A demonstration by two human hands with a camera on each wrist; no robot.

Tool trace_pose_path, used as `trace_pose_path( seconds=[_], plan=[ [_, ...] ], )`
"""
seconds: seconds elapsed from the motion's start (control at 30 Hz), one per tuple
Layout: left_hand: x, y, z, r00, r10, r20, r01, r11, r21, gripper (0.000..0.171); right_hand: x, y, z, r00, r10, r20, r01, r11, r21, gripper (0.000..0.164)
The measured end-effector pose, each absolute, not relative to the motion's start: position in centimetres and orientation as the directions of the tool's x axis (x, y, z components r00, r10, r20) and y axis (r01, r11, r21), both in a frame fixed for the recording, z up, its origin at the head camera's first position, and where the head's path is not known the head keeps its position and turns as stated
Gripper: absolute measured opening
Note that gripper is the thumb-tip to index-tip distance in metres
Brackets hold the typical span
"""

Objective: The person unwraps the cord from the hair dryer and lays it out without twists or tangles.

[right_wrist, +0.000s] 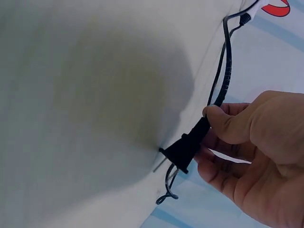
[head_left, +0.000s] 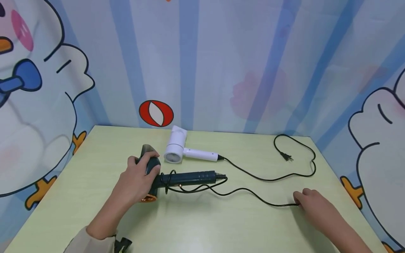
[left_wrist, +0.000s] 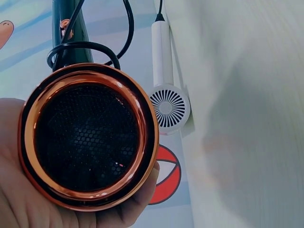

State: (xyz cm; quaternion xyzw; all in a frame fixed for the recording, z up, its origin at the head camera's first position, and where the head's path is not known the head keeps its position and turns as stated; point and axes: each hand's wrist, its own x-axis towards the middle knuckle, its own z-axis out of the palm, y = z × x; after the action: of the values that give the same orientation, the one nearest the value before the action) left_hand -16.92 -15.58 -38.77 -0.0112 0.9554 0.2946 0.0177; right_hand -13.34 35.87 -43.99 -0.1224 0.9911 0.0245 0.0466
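Note:
My left hand (head_left: 136, 181) grips the barrel of a dark green hair dryer (head_left: 190, 179) at the left of the table. Its copper-rimmed mesh intake (left_wrist: 88, 137) fills much of the left wrist view. Some of its black cord (head_left: 246, 189) loops around the handle, and the rest stretches right across the table. At that cord's end, my right hand (head_left: 317, 209) pinches the black plug (right_wrist: 185, 149) between thumb and fingers. The plug's prongs point away from the hand in the right wrist view; in the head view the hand hides the plug.
Behind the green dryer lies a white hair dryer (head_left: 200, 154) on the pale table (head_left: 221, 228). Its black cord (head_left: 269, 180) curves to the back right, ending in a loose plug (head_left: 287, 156). A cartoon-printed curtain (head_left: 209, 63) stands behind the table.

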Motion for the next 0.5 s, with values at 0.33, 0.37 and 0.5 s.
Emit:
trace_pose_path(
  seconds=[0.33,0.37,0.5],
  plan=[
    [-16.7,-16.2,-38.5,-0.999,-0.014,-0.05,-0.04,0.829,0.558,0.045,-12.2,37.2,-45.0,-0.971,-0.177,-0.158,-0.188,0.981,0.056,0.026],
    [-16.7,-16.3,-38.5,-0.999,-0.014,-0.052,-0.04,0.829,0.558,0.045,-12.2,37.3,-45.0,-0.973,-0.157,-0.171,-0.167,0.985,0.046,0.026],
    [-16.8,-16.4,-38.5,-0.998,-0.014,-0.058,-0.045,0.828,0.559,0.046,-12.4,38.1,-45.2,-0.975,-0.067,-0.211,-0.064,0.998,-0.019,0.022]
  ],
)
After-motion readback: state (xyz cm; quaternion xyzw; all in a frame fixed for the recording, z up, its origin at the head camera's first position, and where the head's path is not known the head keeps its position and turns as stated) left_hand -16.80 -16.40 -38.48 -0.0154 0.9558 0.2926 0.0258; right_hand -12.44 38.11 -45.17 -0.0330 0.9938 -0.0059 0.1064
